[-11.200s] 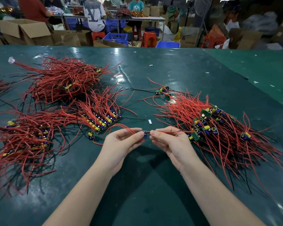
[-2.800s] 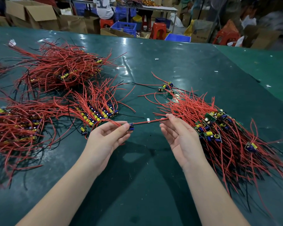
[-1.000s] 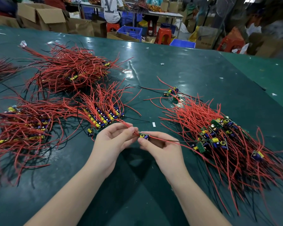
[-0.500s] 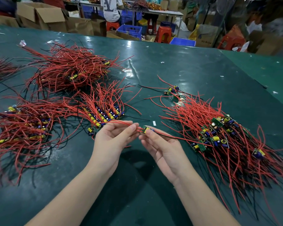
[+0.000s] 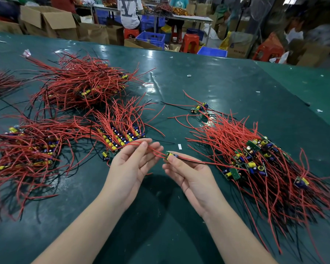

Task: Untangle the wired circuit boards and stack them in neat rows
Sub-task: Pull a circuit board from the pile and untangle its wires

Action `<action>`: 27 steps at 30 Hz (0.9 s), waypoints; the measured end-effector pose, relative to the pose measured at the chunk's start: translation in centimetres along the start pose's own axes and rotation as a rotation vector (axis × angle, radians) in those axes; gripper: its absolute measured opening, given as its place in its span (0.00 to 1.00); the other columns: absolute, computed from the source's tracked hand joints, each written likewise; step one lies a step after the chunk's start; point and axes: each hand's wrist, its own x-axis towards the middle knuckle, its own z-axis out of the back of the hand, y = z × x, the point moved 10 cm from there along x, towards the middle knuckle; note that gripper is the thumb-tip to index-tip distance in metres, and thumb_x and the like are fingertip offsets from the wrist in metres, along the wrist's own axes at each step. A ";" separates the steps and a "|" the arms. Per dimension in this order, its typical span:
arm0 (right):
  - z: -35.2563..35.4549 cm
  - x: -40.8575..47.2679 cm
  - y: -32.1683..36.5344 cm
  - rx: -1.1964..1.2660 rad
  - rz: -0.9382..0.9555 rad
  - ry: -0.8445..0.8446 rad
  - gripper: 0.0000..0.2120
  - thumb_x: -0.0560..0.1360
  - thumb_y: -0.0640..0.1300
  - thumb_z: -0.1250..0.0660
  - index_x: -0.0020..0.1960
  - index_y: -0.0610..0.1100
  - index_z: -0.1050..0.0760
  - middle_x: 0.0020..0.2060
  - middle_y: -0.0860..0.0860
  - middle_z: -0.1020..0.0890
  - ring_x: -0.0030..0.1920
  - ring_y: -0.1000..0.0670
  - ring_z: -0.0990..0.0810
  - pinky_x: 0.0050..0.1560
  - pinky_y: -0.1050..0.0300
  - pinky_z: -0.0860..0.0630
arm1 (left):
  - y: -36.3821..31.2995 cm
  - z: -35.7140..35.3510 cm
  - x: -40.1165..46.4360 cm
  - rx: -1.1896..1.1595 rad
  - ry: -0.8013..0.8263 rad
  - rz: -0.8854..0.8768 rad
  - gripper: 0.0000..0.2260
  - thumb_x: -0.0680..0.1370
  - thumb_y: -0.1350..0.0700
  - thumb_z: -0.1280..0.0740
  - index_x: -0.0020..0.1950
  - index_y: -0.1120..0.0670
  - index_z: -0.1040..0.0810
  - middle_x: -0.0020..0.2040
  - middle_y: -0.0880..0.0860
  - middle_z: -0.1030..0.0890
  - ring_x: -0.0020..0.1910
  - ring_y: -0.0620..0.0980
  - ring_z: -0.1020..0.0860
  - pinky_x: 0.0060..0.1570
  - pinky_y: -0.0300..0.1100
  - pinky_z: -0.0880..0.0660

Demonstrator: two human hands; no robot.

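Note:
Between my hands is one small circuit board (image 5: 170,155) with a yellow part and red and black wires. My right hand (image 5: 189,173) pinches the board at its fingertips, palm up. My left hand (image 5: 133,164) holds the board's red wires (image 5: 154,150) between thumb and fingers. More of its wires trail right toward a tangled pile of boards (image 5: 255,161). Just left of my left hand lies a neat row of boards (image 5: 120,139) with wires fanned away from me.
Further heaps of red-wired boards lie at the left (image 5: 27,153) and far left (image 5: 80,82) of the green table (image 5: 217,82). Two loose boards (image 5: 199,108) sit mid-table. Beyond the far edge are cardboard boxes, blue crates, red stools and people.
The right hand has turned palm up and now holds the board at its fingertips. Both hands have shifted slightly apart, stretching the wires between them.

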 end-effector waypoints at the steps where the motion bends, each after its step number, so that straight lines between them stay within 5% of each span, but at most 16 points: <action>1: -0.1 0.0 0.0 -0.014 0.002 0.003 0.11 0.61 0.41 0.24 0.42 0.39 0.15 0.40 0.43 0.16 0.38 0.48 0.16 0.40 0.61 0.20 | -0.1 0.2 0.0 0.016 -0.006 -0.007 0.07 0.79 0.63 0.39 0.51 0.59 0.22 0.47 0.58 0.15 0.50 0.54 0.16 0.45 0.39 0.20; 8: -0.6 -0.3 1.3 -0.182 0.121 0.037 0.08 0.62 0.44 0.24 0.41 0.44 0.15 0.38 0.46 0.15 0.39 0.49 0.16 0.42 0.60 0.21 | 0.1 0.5 0.1 0.070 -0.006 0.027 0.09 0.81 0.64 0.41 0.55 0.59 0.23 0.48 0.58 0.15 0.50 0.53 0.16 0.44 0.38 0.20; 11: -0.3 -0.4 1.8 -0.267 0.180 0.006 0.05 0.65 0.39 0.24 0.41 0.44 0.15 0.37 0.46 0.15 0.39 0.49 0.16 0.42 0.60 0.20 | 0.8 0.5 0.2 0.048 -0.041 0.093 0.11 0.83 0.60 0.44 0.53 0.60 0.23 0.41 0.54 0.15 0.46 0.51 0.15 0.43 0.39 0.19; 17: -2.2 -1.5 3.3 -0.703 0.410 0.073 0.08 0.68 0.34 0.24 0.45 0.43 0.15 0.41 0.51 0.14 0.43 0.55 0.17 0.45 0.68 0.25 | 1.9 1.2 0.0 0.018 -0.128 0.259 0.15 0.85 0.55 0.48 0.52 0.60 0.24 0.33 0.52 0.25 0.38 0.48 0.16 0.31 0.37 0.22; 27: -2.4 -1.8 4.8 -0.787 0.512 0.075 0.09 0.68 0.33 0.24 0.45 0.45 0.15 0.40 0.52 0.15 0.43 0.57 0.18 0.45 0.70 0.27 | 1.1 0.6 0.3 0.035 0.004 0.305 0.12 0.83 0.65 0.49 0.59 0.67 0.27 0.47 0.60 0.15 0.46 0.53 0.15 0.38 0.39 0.20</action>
